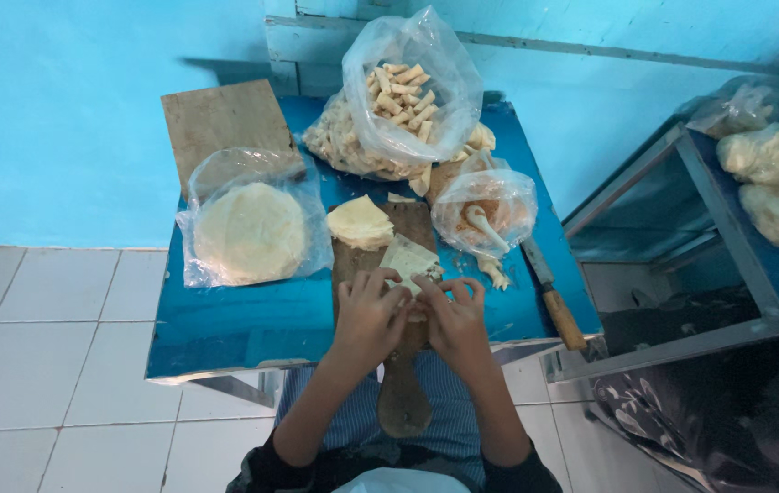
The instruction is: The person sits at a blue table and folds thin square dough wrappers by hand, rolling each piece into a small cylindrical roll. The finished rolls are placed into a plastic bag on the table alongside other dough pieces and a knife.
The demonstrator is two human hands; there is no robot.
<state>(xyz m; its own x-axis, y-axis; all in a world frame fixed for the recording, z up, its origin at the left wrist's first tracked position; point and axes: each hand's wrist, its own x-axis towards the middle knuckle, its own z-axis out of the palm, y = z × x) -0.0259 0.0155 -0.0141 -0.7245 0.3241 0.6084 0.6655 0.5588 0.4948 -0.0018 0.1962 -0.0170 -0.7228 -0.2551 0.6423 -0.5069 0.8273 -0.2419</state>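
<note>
Wrapper [410,263] lies on the board [405,383], near edge pinched under your left hand [369,315] and right hand [455,318], fingers curled on it, likely for rolling. Filling bag [483,213] sits just right; wrapper stack [360,222] behind; finished rolls [403,91] bagged further back on the surface [225,324].

Both hands [412,315] on pastry wrapper [407,263]

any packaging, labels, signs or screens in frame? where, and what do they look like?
No labels, signs or screens; only clear plastic bags.
Roll bag: table's far edge, open, tall, full of pale rolled pieces.
Wrapper bag: table's left side, flat, round cream sheets inside.
Filling bag: right of the board, small, orange-brown filling with a white spoon.
Shelf bags: far right, lumpy, pale yellow contents.
</note>
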